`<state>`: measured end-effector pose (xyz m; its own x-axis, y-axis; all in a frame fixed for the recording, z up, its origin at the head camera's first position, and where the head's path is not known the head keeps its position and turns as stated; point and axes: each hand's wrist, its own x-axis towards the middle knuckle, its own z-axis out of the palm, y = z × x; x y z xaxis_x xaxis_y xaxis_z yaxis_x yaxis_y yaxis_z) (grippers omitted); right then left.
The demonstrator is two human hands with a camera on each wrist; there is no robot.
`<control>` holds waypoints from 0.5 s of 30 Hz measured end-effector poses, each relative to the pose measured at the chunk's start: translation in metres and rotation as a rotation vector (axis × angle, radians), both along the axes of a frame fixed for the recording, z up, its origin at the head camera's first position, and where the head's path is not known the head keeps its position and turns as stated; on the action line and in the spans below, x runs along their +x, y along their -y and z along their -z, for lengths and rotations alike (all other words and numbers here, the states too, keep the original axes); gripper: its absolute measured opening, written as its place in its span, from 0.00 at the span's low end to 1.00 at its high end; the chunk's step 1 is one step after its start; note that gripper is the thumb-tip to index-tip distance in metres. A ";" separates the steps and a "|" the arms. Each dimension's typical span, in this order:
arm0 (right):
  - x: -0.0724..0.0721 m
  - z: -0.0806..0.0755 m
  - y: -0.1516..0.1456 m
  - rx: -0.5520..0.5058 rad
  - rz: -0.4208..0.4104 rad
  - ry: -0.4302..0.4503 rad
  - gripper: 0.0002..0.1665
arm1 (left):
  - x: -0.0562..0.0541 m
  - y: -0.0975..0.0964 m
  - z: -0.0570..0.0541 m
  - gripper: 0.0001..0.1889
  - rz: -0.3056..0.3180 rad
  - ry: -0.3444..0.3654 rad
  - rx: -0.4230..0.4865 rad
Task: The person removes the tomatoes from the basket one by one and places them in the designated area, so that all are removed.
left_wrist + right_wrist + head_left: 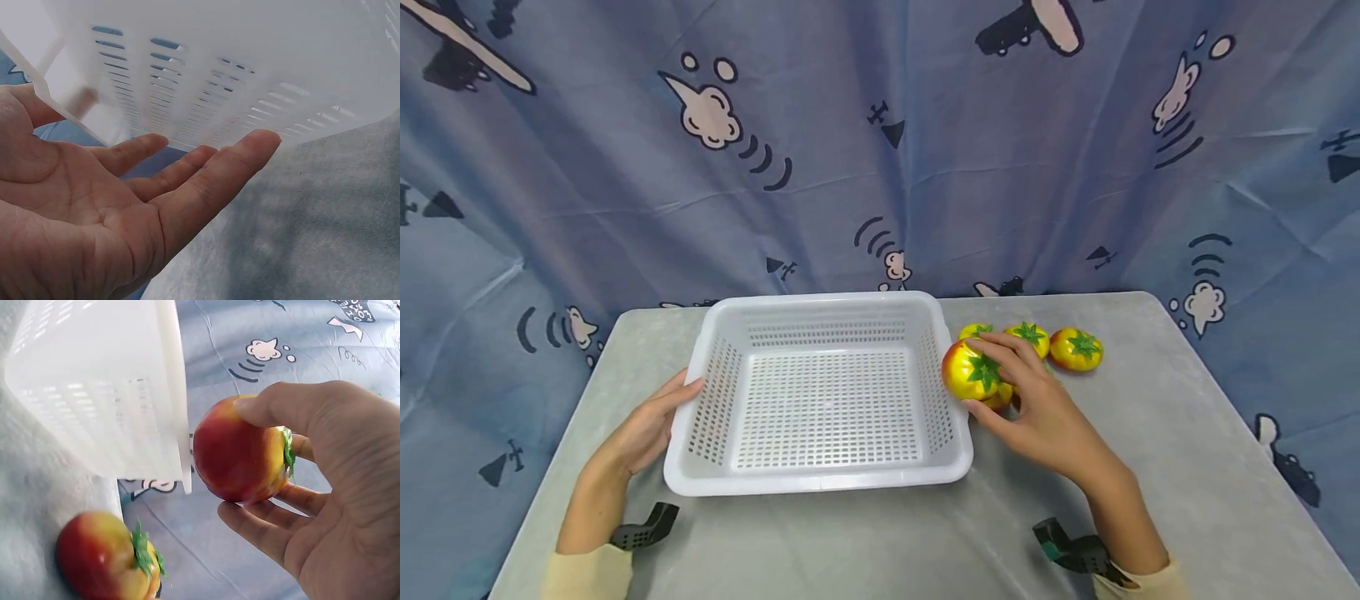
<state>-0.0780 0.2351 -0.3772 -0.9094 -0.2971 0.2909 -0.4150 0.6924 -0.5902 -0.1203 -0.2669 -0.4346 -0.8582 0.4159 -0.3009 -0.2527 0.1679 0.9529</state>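
Observation:
A white plastic basket [827,481] with slotted walls and floor stands in the middle of the head view, with nothing inside. My left hand [643,429] holds its left side, thumb over the rim and fingers [219,181] under the outer wall. At the opposite rim, my right hand [1037,408] pinches a round red-and-yellow toy fruit [967,371] with a green leafy crown between thumb and fingers. The right wrist view shows this held fruit [234,450] beside the basket's rim, raised above another similar fruit [94,556].
More fruits of the same kind lie behind and beside my right hand, among them one at the far right [1076,349] and one near the fingers [1028,335]. A grey table [1187,467] carries everything, and a blue patterned curtain [820,125] hangs behind it.

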 end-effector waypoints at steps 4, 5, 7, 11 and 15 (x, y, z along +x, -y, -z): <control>0.000 0.001 -0.008 -0.003 0.028 0.001 0.43 | 0.001 0.002 0.000 0.38 0.010 -0.003 0.007; -0.001 0.001 -0.011 -0.005 0.037 -0.001 0.43 | 0.001 0.003 0.000 0.38 0.012 -0.004 0.012; -0.002 0.001 -0.015 -0.009 0.048 -0.012 0.43 | 0.001 0.004 0.001 0.38 0.012 -0.006 0.014; -0.005 0.001 -0.021 -0.007 0.065 -0.016 0.43 | 0.000 0.004 0.001 0.38 0.014 -0.009 0.015; -0.005 0.001 -0.028 0.006 0.083 -0.011 0.43 | -0.001 0.003 0.002 0.38 0.021 -0.008 0.022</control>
